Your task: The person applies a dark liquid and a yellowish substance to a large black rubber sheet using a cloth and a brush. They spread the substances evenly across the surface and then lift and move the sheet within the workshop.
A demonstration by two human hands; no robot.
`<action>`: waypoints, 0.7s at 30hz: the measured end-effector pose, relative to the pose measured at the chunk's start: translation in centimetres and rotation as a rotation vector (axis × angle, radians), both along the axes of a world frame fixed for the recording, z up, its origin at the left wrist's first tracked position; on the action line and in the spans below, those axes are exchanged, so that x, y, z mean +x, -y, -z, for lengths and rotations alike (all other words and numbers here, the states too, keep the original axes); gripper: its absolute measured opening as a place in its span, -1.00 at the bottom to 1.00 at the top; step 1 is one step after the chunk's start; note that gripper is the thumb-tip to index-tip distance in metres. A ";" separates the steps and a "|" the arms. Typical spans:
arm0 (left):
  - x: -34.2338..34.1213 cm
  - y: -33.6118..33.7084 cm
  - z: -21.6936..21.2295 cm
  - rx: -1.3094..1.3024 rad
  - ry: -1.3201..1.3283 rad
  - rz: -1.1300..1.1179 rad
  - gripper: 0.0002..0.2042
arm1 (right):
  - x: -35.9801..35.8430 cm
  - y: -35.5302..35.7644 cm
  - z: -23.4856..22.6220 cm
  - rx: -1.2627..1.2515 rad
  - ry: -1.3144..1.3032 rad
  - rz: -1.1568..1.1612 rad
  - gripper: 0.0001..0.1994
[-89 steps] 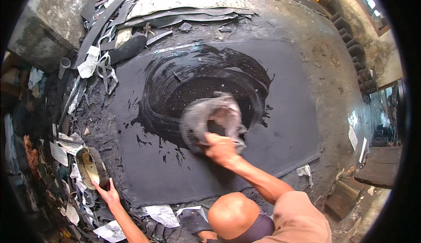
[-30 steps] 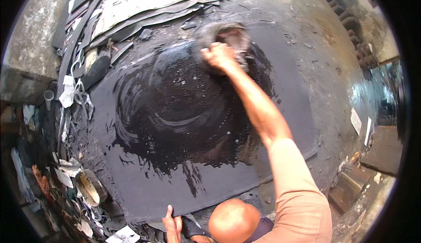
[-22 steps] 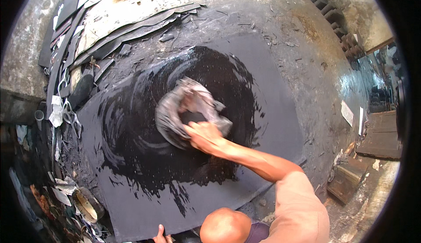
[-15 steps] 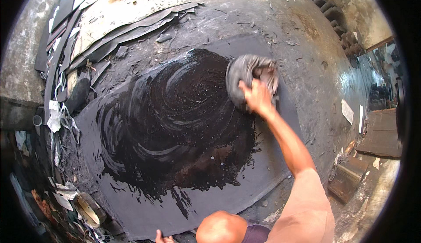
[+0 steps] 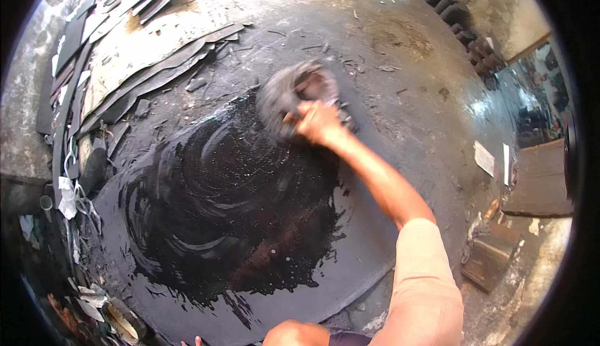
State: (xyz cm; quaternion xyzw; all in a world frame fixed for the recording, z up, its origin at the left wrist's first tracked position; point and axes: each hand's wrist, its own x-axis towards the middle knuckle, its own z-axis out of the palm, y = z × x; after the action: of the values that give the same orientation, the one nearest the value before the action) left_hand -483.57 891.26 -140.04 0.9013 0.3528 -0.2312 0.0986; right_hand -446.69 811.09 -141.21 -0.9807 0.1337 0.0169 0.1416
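Note:
A bunched grey rag [image 5: 278,99], smeared by motion, is in my right hand [image 5: 320,124], whose fingers close on its near side. The rag lies over the far edge of a wet, glossy black patch [image 5: 237,171]. Beneath the patch is a large dark grey sheet [image 5: 281,299] on the floor, its surface swirled with curved streaks. Only the fingertips of my left hand [image 5: 196,341] show at the bottom edge, by the sheet's near border. The rest of that hand is out of view, so its grip is hidden.
Stacked dark strips and flat offcuts [image 5: 162,74] lie along the far left. Scraps and a pale curved piece [image 5: 123,321] clutter the near left. A brown box-like block [image 5: 490,255] stands at right. Dark stacked pieces [image 5: 447,9] line the far right wall.
My right hand has swept the rag leftward and slightly away across the far part of the wet patch. The whole view has shifted a little, and less of my left hand shows.

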 end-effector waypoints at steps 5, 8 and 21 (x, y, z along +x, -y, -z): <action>1.6 -1.2 1.1 -0.244 -0.024 0.206 0.01 | 6.4 17.6 -1.2 -0.244 0.057 0.469 -0.39; -1.2 -3.2 -1.9 -0.049 0.150 0.400 -0.17 | 4.9 11.1 1.0 -0.149 0.107 0.385 -0.41; 4.1 -4.9 2.2 -0.143 0.142 0.391 0.39 | 8.1 -38.7 0.8 -0.031 0.199 -0.102 -0.56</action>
State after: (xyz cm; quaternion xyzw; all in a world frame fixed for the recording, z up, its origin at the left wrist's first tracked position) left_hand -479.52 896.17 -142.27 0.9573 0.1462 -0.2062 0.1405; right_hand -438.63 849.81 -142.06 -0.9851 0.0694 -0.0755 0.1378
